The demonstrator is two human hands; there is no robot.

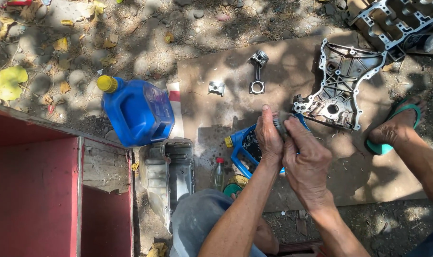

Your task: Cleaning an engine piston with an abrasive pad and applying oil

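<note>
A small grey metal part (279, 125), probably a piston though too hidden to be sure, is gripped between both hands above a cut-open blue jug (245, 147) that lies on a sheet of brown cardboard (216, 114). The left hand (268, 138) is closed round the part from the left, its fingers curled over it, and the right hand (306, 159) is closed on it from the right, with the thumb and fingertips pressed against its near side. On the cardboard beyond the hands a piston with its connecting rod (257, 72) is laid, and a separate piston (216, 87) is seen just to its left, apart from it. An aluminium timing cover (341, 85) rests on the cardboard to the right of the hands, and part of another cast engine piece (397, 19) is seen at the top right corner. A full blue oil jug with a yellow cap (135, 108) lies on its side on the stony ground to the left. Near it an oil pan (166, 171) is placed, with a small bottle with a red cap (218, 173) beside it. A red wooden box (40, 190) fills the lower left. A foot in a green sandal (397, 126) rests at the right edge of the cardboard.
</note>
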